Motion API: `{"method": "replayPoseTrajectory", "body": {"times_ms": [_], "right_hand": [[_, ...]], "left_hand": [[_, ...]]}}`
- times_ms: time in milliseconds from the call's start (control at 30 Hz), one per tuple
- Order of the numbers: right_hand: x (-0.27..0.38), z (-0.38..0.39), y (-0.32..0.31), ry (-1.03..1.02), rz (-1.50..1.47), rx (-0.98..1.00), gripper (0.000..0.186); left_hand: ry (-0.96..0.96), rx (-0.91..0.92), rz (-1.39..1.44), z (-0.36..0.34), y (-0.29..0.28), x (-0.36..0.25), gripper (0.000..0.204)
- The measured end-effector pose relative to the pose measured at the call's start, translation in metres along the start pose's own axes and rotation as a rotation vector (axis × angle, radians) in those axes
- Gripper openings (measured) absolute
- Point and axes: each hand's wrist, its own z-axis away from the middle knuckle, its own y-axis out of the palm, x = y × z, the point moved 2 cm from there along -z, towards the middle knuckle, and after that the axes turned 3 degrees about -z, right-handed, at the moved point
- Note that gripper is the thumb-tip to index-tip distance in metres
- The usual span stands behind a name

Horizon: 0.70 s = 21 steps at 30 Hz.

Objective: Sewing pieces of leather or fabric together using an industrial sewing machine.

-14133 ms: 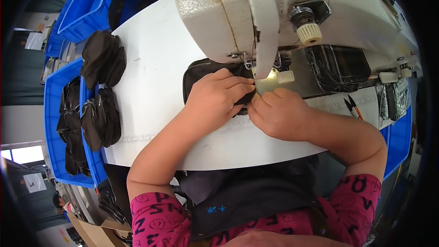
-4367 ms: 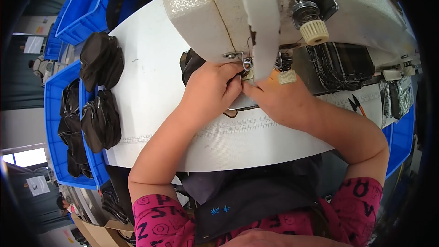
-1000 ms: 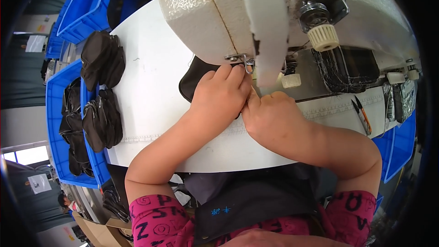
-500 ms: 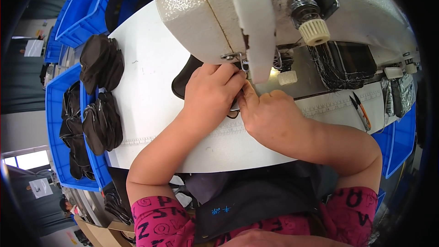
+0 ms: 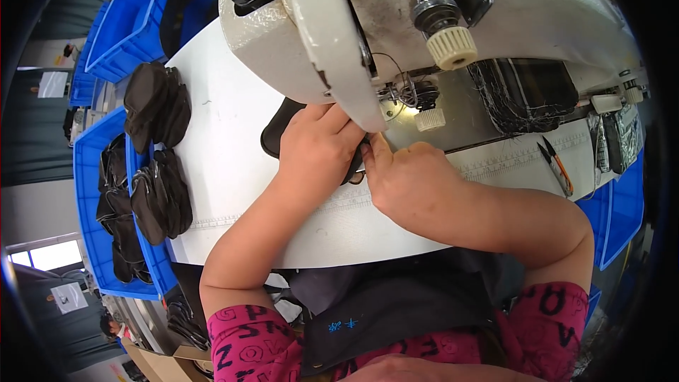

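A white sewing machine (image 5: pixel 269 64) stands over the pale worktop (image 5: pixel 226 134), its lit needle area partly behind the white front arm. A dark fabric piece (image 5: pixel 274 126) lies under the machine head, mostly hidden by my hands. My left hand (image 5: pixel 318 147) is closed over it, fingers bent and pressing close to the needle area. My right hand (image 5: pixel 410 178) pinches its near right edge, thumb and forefinger beside my left fingertips, other fingers curled. Under the machine's arm, a stack of black pieces with loose threads (image 5: pixel 523 99) rests to the right.
Dark pouches (image 5: pixel 159 194) are piled at the left, beside and in a blue bin (image 5: pixel 88 198). Another blue bin (image 5: pixel 120 28) is behind. Snips (image 5: pixel 555 166) and silvery packets (image 5: pixel 615 138) lie right, above a blue bin (image 5: pixel 608 219). A co-worker (image 5: pixel 113 325) appears far lower left.
Since a second ago both hands and the fabric have shifted slightly left. The view has tilted, so the machine head appears further up and left. Both hands stay closed on the piece.
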Motion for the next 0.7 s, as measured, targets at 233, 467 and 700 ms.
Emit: {"method": "replayPoseTrajectory", "body": {"times_ms": [233,467,700], "right_hand": [[-0.001,0.0,-0.001,0.019,-0.013,0.023,0.04],[-0.008,0.002,-0.016,0.004,-0.185,0.166,0.015],[-0.013,0.003,-0.009,0.009,-0.062,0.103,0.02]], "left_hand": [[0.05,0.065,-0.064,0.001,-0.002,-0.007,0.038],[0.104,0.071,-0.206,0.0,0.001,-0.02,0.031],[0.08,0.135,-0.319,0.002,0.007,-0.023,0.034]]}}
